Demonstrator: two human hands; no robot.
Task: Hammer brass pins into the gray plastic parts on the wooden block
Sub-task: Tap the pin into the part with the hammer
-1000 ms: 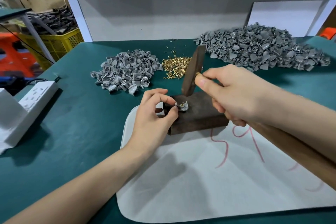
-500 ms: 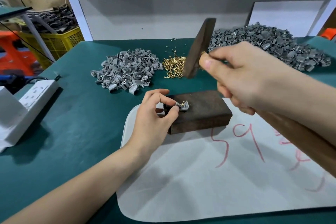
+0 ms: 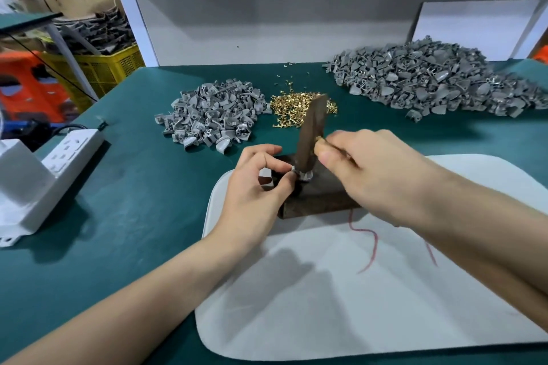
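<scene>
At the near-left corner of the wooden block (image 3: pixel 323 195), the left hand (image 3: pixel 255 187) pinches a small gray plastic part (image 3: pixel 305 176) between thumb and forefinger. This grip seems meant to steady the piece while keeping the fingertips to one side of the blow. The right hand (image 3: pixel 373 175) is clenched round a hammer (image 3: pixel 311 133) close up under its head, thumb laid along the side. So short a hold suggests light, well-aimed taps rather than full swings. The hammer's face sits on or just above the part and hides the brass pin, so I cannot tell how deep the pin stands.

The block lies on a white pad (image 3: pixel 326 290), probably to soften the knocks and stop it sliding on the green bench (image 3: pixel 133 201). Farther back, within easy reach, a loose heap of brass pins (image 3: pixel 296 109) lies between a small pile of gray parts (image 3: pixel 213 115) on the left and a far larger pile (image 3: pixel 430 83) on the right. Which pile is finished stock cannot be told. A white power strip (image 3: pixel 68 151) rests at the bench's left edge, well apart from the work.
</scene>
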